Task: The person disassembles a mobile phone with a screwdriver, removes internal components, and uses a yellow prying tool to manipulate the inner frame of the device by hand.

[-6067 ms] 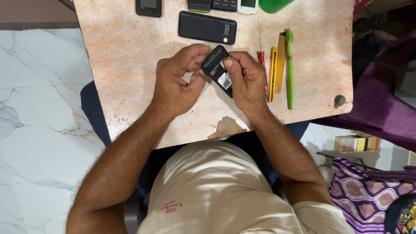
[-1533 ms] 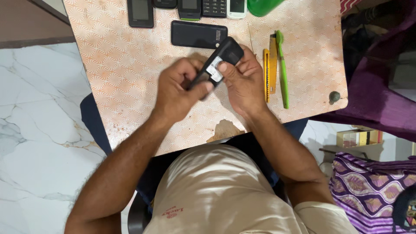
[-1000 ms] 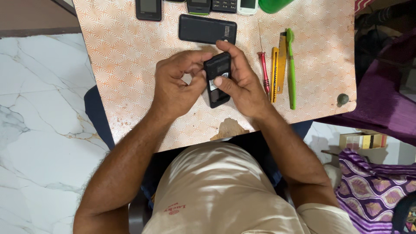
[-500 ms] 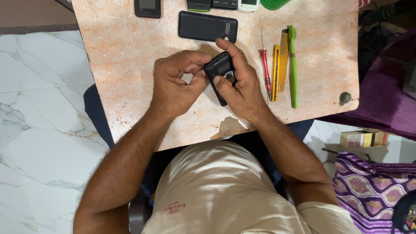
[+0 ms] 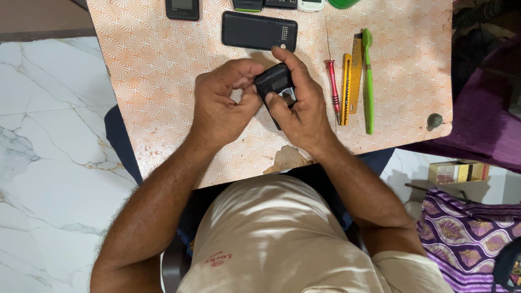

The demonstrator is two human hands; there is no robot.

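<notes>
Both hands hold a small black mobile phone [image 5: 274,82] just above the patterned orange table [image 5: 163,81]. My right hand [image 5: 301,103] wraps around the phone from the right, index finger stretched over its top. My left hand [image 5: 220,103] pinches the phone's left edge with thumb and fingertips. A pale patch shows on the phone near my right thumb; whether it is a label or an open back I cannot tell.
A second black phone [image 5: 259,31] lies face down beyond the hands. To the right lie a red-handled screwdriver [image 5: 331,81], a yellow utility knife [image 5: 347,84] and a green toothbrush [image 5: 368,81]. More devices [image 5: 182,7] line the far edge. Marble floor lies left.
The phone was lifted and tilted with its back label showing, then brought lower and turned upright between both hands. My right index finger now lies over its top.
</notes>
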